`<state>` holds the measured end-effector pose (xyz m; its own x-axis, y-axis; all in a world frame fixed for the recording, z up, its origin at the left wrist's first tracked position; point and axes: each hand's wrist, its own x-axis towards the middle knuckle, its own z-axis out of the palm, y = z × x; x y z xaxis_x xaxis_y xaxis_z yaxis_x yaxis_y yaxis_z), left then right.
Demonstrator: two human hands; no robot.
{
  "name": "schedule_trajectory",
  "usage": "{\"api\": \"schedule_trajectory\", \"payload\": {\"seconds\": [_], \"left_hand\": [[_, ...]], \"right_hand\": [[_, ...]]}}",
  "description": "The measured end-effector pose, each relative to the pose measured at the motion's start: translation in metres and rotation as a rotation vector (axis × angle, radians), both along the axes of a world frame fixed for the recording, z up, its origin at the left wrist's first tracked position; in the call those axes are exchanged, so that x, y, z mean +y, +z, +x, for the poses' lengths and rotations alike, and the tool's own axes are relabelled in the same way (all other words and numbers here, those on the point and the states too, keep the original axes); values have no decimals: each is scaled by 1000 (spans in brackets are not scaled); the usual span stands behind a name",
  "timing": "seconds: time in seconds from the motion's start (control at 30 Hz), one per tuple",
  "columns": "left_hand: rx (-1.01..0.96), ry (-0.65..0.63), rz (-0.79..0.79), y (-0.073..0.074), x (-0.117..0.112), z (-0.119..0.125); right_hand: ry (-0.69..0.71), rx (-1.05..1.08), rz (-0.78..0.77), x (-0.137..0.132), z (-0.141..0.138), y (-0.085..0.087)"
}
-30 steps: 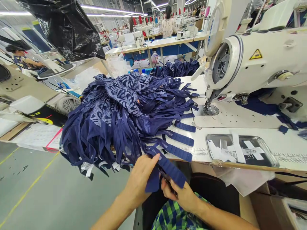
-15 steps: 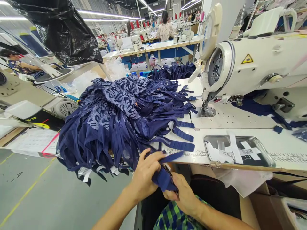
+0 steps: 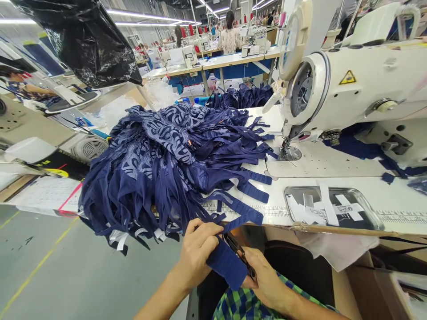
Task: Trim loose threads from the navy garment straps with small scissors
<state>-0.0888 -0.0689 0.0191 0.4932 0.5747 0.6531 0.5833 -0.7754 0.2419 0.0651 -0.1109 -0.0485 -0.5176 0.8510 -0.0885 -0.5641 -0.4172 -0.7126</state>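
A garment pile lies at the table's left edge, a sewing machine at its back right, and a tray by the front edge.

Factory hall, grey floor, ceiling strip lights

Navy fabric strip; flat, tilted, below the table edge.
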Motion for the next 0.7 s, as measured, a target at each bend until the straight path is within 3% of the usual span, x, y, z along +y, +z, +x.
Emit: {"api": "schedule_trajectory", "payload": {"seconds": [0.13,0.3,0.47,0.6,0.7], "left_hand": [[41,-9,0,0,-1,1],[-28,-34,-13,1,-5,-2],[-145,-45,-119,8,-10,-4],[-18,10,-272,16,-10,-1],[119,61,-371,18,-7,1]], "right_hand": [[18,28,-60,4,-2,9],[-9,102,26,8,0,11],[-59,159,-141,13,-1,4],[-187,51,-218,20,-5,11],[-262,-46,-193,22,-6,20]]}}
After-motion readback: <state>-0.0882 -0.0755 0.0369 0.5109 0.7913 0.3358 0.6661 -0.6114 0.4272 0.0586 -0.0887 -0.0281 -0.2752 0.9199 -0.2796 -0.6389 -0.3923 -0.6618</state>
